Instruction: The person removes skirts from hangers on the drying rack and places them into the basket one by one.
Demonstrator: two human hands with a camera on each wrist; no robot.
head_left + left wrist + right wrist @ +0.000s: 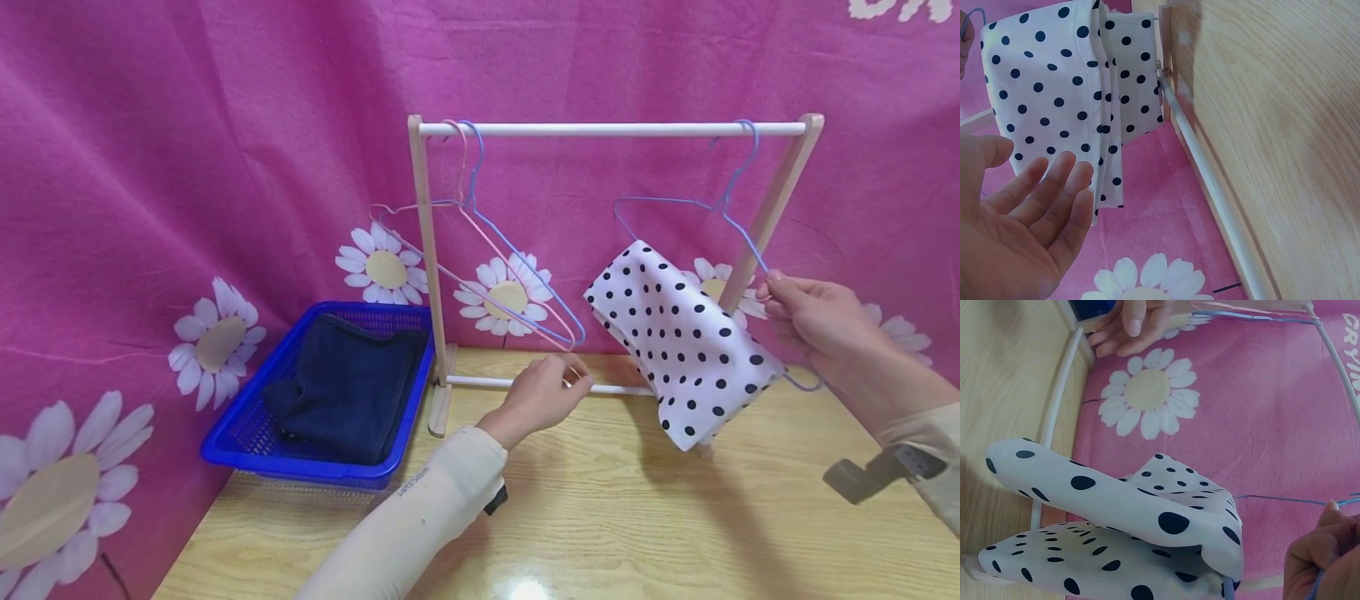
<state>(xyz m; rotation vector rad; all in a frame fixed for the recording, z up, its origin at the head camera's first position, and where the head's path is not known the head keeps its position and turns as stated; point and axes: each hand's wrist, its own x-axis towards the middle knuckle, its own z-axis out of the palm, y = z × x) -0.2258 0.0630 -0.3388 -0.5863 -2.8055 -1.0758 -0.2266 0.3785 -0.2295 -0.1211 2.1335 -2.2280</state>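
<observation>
At the right end of the white rail (600, 130), I see a blue hanger (726, 202) hooked and tilted, with a white polka-dot cloth (678, 342) folded over its lower part. The person's right hand (821, 312) pinches the hanger's sloping wire between thumb and fingers. The left hand (540, 392) is near the cloth but apart from it, palm turned up, fingers loosely bent and holding nothing. I'd judge the cloth light and soft, smooth enough to slip along that thin, slanted wire; nothing about it looks fragile. Its best hold is probably the hanging edges, both layers pinched together, with the wire steadied at the shoulder.
</observation>
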